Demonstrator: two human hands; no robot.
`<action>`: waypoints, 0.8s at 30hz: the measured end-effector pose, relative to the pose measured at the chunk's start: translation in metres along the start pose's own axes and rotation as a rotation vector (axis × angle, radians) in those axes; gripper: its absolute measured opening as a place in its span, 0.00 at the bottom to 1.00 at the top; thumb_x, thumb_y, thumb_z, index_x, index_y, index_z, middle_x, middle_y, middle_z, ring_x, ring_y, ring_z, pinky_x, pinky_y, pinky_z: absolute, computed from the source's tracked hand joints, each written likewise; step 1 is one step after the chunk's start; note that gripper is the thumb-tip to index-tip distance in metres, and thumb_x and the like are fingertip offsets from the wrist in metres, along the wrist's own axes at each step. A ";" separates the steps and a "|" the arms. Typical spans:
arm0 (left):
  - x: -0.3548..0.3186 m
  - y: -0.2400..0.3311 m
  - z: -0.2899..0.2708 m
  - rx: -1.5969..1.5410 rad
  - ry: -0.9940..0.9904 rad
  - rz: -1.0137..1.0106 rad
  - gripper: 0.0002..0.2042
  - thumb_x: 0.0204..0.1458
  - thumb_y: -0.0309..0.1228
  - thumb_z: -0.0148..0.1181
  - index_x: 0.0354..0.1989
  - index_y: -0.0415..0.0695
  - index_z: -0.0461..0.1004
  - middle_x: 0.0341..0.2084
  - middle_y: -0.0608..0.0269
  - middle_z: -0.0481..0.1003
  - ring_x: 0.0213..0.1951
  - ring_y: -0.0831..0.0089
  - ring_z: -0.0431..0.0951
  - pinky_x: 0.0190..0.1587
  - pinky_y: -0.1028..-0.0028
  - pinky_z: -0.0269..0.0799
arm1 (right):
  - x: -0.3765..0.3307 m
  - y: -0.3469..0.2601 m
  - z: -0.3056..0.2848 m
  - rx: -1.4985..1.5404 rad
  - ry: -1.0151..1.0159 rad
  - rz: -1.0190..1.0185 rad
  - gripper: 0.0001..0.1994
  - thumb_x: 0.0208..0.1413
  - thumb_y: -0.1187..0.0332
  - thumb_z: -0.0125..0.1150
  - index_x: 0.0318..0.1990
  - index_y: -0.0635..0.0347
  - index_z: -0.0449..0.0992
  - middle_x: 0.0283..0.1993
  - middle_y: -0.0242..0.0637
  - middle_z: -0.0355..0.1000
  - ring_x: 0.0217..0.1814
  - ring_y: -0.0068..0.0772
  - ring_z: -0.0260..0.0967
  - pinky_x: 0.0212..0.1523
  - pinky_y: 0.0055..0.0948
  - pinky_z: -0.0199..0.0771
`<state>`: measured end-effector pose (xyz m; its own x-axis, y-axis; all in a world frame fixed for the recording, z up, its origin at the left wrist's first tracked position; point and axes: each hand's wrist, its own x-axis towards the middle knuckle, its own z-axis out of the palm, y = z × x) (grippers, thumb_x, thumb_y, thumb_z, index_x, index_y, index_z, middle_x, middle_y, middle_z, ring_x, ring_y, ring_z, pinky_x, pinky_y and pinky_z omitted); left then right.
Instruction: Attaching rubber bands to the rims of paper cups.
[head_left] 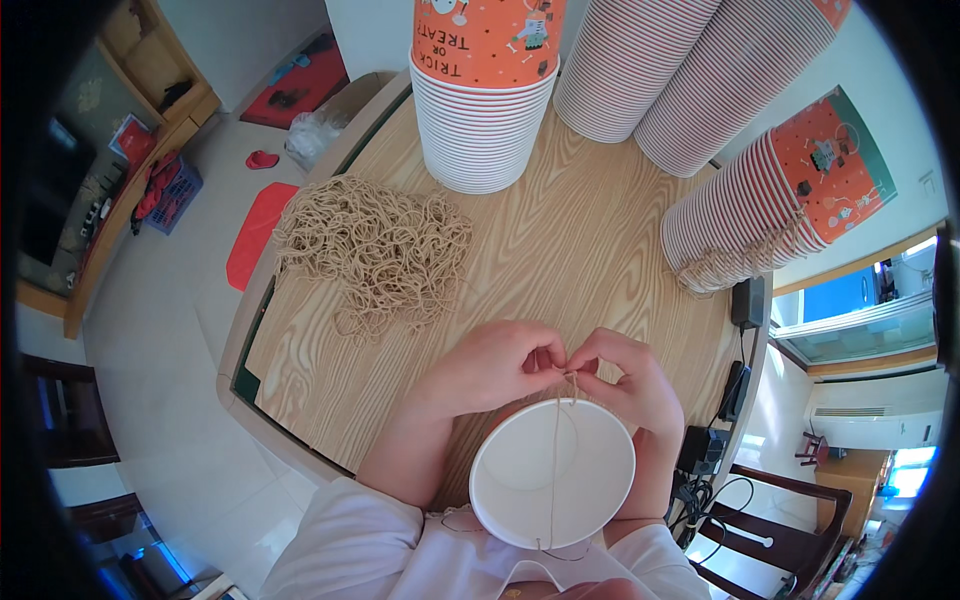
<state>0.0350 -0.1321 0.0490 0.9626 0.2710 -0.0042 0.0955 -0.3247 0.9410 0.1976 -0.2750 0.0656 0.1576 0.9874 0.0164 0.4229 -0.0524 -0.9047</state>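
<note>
A white-lined paper bucket (505, 485) rests tilted against my body, its mouth facing up. One strand of twine (556, 470) runs across the mouth from the near rim to the far rim. At the far rim, my left hand (500, 365) and my right hand (640, 385) meet, fingertips pinched together on the twine's end. A small loop of twine shows just below the fingers. Beyond my left hand lies a loose tangled pile of tan twine (375, 250). The bucket's outside is mostly hidden from view.
Tall nested bucket stacks (475, 130) stand at the table's far side. At the right, another orange-printed stack (735, 195) has twine hanging along it. Black power adapters (703, 450) and cables line the right edge, near a dark wooden chair (775, 535). A red stool (260, 235) stands left.
</note>
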 end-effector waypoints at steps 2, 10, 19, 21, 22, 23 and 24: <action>-0.001 0.004 0.001 -0.041 0.053 -0.020 0.09 0.50 0.31 0.66 0.35 0.40 0.76 0.27 0.57 0.78 0.30 0.65 0.80 0.33 0.71 0.74 | 0.000 0.001 0.001 -0.010 0.011 0.012 0.09 0.44 0.82 0.64 0.35 0.65 0.77 0.31 0.35 0.72 0.33 0.26 0.72 0.36 0.25 0.72; 0.001 0.005 0.016 0.227 -0.016 0.121 0.07 0.50 0.25 0.61 0.37 0.49 0.78 0.34 0.63 0.74 0.40 0.59 0.76 0.41 0.63 0.72 | 0.002 0.003 0.001 -0.214 -0.085 0.081 0.07 0.47 0.73 0.65 0.33 0.64 0.75 0.31 0.44 0.72 0.33 0.43 0.73 0.34 0.34 0.73; 0.003 0.005 0.009 0.145 -0.068 0.159 0.03 0.48 0.25 0.60 0.31 0.46 0.75 0.31 0.61 0.73 0.38 0.57 0.76 0.39 0.61 0.71 | 0.002 0.012 -0.002 -0.125 -0.148 0.046 0.07 0.47 0.74 0.64 0.34 0.64 0.76 0.30 0.43 0.73 0.33 0.41 0.73 0.36 0.34 0.73; 0.003 0.007 0.009 0.122 -0.076 0.156 0.03 0.48 0.25 0.60 0.30 0.46 0.74 0.30 0.60 0.74 0.37 0.57 0.76 0.38 0.61 0.71 | 0.002 0.011 -0.002 -0.113 -0.146 0.040 0.07 0.47 0.75 0.65 0.34 0.64 0.76 0.30 0.43 0.73 0.33 0.41 0.73 0.36 0.34 0.73; 0.003 0.006 0.010 0.098 -0.085 0.154 0.03 0.47 0.25 0.61 0.30 0.45 0.74 0.29 0.60 0.74 0.36 0.57 0.76 0.37 0.61 0.70 | 0.002 0.011 -0.002 -0.101 -0.143 0.035 0.07 0.46 0.75 0.65 0.35 0.64 0.76 0.30 0.43 0.73 0.33 0.41 0.73 0.36 0.34 0.73; 0.003 0.005 0.010 0.099 -0.085 0.153 0.03 0.47 0.25 0.61 0.30 0.45 0.74 0.29 0.60 0.74 0.36 0.57 0.76 0.37 0.61 0.70 | 0.002 0.012 -0.002 -0.100 -0.143 0.034 0.07 0.46 0.75 0.65 0.35 0.64 0.76 0.30 0.43 0.73 0.33 0.41 0.73 0.36 0.34 0.73; 0.003 0.004 0.010 0.112 -0.079 0.167 0.03 0.47 0.25 0.61 0.29 0.45 0.74 0.29 0.60 0.74 0.36 0.57 0.76 0.37 0.60 0.71 | 0.001 0.013 -0.002 -0.099 -0.149 0.031 0.08 0.46 0.76 0.65 0.35 0.64 0.76 0.30 0.43 0.73 0.33 0.40 0.73 0.36 0.34 0.73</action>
<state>0.0403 -0.1416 0.0490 0.9838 0.1343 0.1184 -0.0440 -0.4593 0.8872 0.2050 -0.2747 0.0545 0.0413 0.9959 -0.0805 0.5072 -0.0903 -0.8571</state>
